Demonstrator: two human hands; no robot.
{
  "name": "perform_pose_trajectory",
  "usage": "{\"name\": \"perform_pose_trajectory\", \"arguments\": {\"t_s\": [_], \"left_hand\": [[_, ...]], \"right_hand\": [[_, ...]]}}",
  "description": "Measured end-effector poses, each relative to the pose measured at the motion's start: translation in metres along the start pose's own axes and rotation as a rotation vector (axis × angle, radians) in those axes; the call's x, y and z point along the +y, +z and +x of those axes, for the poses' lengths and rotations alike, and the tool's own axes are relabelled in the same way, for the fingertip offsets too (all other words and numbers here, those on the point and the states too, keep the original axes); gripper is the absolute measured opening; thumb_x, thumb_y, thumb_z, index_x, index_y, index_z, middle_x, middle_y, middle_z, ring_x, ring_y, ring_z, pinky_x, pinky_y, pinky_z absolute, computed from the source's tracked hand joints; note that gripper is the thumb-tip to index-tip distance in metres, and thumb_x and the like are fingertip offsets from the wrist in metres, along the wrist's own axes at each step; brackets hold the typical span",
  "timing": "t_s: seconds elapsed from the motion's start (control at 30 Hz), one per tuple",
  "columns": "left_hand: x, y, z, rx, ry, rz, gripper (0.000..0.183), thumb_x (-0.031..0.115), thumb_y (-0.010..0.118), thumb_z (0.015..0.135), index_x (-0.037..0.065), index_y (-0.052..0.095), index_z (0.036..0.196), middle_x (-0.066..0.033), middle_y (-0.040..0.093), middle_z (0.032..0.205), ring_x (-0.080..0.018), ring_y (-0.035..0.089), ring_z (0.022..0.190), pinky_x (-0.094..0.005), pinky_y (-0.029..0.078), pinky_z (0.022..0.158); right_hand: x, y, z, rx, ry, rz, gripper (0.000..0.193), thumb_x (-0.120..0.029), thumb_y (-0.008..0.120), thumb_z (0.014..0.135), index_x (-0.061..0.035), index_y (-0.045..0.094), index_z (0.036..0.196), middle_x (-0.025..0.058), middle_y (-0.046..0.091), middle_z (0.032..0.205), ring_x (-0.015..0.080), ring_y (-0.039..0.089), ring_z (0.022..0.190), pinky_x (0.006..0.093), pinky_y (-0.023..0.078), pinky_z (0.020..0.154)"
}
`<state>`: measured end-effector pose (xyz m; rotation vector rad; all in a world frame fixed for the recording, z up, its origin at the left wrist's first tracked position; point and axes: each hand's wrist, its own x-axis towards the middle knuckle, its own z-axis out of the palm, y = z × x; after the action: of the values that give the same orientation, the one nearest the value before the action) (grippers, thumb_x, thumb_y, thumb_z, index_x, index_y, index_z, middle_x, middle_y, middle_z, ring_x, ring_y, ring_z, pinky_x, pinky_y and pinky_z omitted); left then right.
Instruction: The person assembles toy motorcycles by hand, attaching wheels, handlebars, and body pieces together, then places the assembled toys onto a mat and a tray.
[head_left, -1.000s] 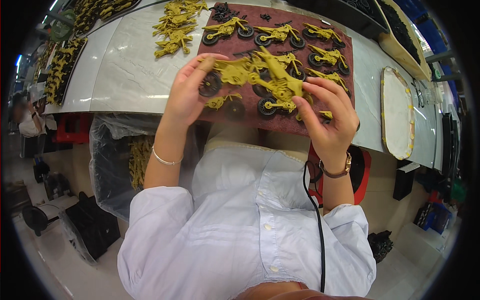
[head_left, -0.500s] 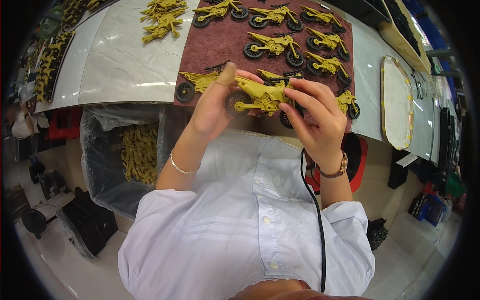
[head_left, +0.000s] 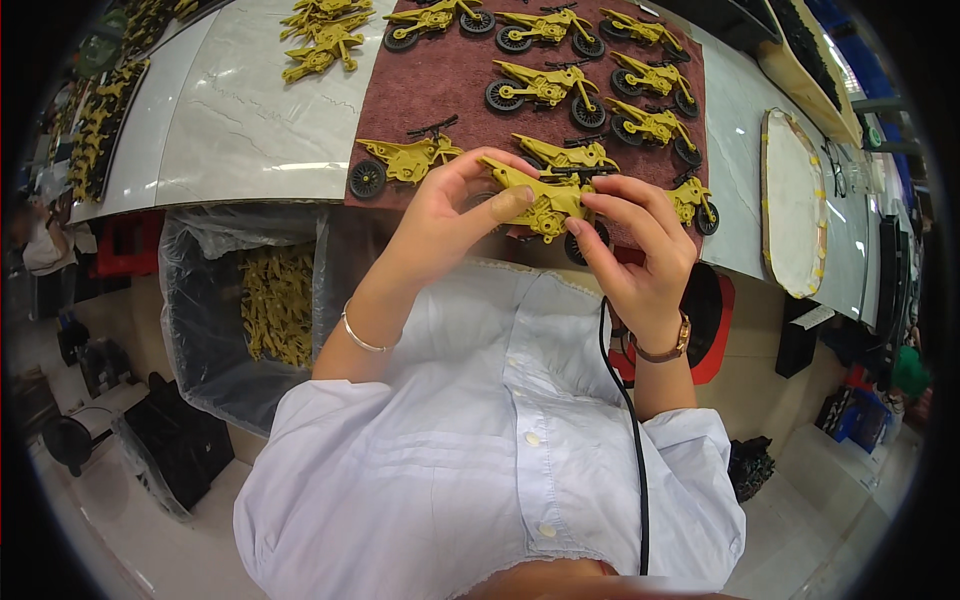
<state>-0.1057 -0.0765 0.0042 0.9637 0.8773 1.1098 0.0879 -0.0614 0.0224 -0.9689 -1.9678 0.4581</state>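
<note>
A yellow toy motorcycle (head_left: 549, 212) with black wheels is held between my two hands, just above the near edge of the maroon cloth. My left hand (head_left: 455, 212) closes on its rear part, the thumb pressed along the near side; the rear wheel is mostly hidden there. At the front end, my right hand (head_left: 640, 240) pinches it near the handlebar and fork, with the front wheel (head_left: 588, 243) showing below. Close behind lies another toy motorcycle (head_left: 570, 153), partly covered. One with a single visible wheel (head_left: 405, 158) rests to the left of my left hand.
Several finished-looking toy motorcycles (head_left: 545, 85) lie in rows on the maroon cloth (head_left: 430, 95). Yellow body parts (head_left: 325, 45) are piled on the grey tabletop at far left. A plastic-lined bin (head_left: 205, 330) below holds more yellow parts. A white tray (head_left: 793, 205) lies at right.
My left thumb has come down from pointing up onto the toy motorcycle's near side, covering its rear wheel. The right hand keeps its pinch at the front, shifted slightly.
</note>
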Motion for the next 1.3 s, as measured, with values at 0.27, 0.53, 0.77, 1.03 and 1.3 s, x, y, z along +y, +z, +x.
{"name": "perform_pose_trajectory", "arguments": {"t_s": [0.27,0.53,0.77,1.03,1.3], "left_hand": [[-0.003,-0.004,0.002,-0.038,0.053,0.121,0.023,0.009,0.056,0.083,0.0,0.053,0.105,-0.0054,0.058,0.102,-0.0098,0.054,0.093,-0.0255,0.045,0.082],[0.001,-0.005,0.003,-0.155,0.11,0.249,0.027,0.01,0.058,0.081,0.001,0.054,0.106,-0.0046,0.058,0.103,-0.0107,0.053,0.094,-0.0258,0.043,0.084],[-0.007,0.007,-0.001,-0.084,-0.064,-0.344,0.031,0.008,0.066,0.078,-0.003,0.055,0.105,-0.01,0.06,0.1,-0.0145,0.059,0.09,-0.0278,0.048,0.08],[-0.031,0.021,-0.005,0.133,-0.049,-0.205,0.022,0.0,0.063,0.078,-0.008,0.058,0.098,-0.0104,0.061,0.097,-0.013,0.059,0.087,-0.0247,0.048,0.078],[-0.037,0.013,-0.01,0.075,0.092,-0.014,0.012,0.0,0.06,0.081,-0.007,0.061,0.091,-0.0054,0.061,0.091,-0.0103,0.058,0.083,-0.0238,0.047,0.074]], "right_hand": [[0.003,0.002,-0.003,0.006,0.045,0.046,0.023,-0.004,0.073,0.063,-0.0029,0.064,0.084,0.0087,0.062,0.088,0.0225,0.058,0.076,0.0305,0.047,0.067],[0.012,-0.004,-0.004,-0.031,0.353,0.486,0.063,-0.001,0.075,0.063,-0.0026,0.043,0.117,0.0089,0.05,0.106,0.0143,0.052,0.096,0.024,0.047,0.073],[0.008,0.002,-0.008,-0.065,0.672,1.001,0.047,0.008,0.067,0.07,0.0045,0.046,0.111,0.0127,0.057,0.102,0.0163,0.058,0.09,0.0272,0.049,0.079],[0.004,0.021,-0.018,0.168,0.65,0.945,0.046,0.009,0.067,0.07,0.0027,0.044,0.109,0.0106,0.056,0.101,0.0157,0.058,0.09,0.0256,0.05,0.075],[0.01,0.01,-0.025,0.045,0.744,1.011,0.044,0.007,0.069,0.069,0.0059,0.049,0.108,0.0114,0.054,0.106,0.015,0.056,0.092,0.0269,0.052,0.074]]}}
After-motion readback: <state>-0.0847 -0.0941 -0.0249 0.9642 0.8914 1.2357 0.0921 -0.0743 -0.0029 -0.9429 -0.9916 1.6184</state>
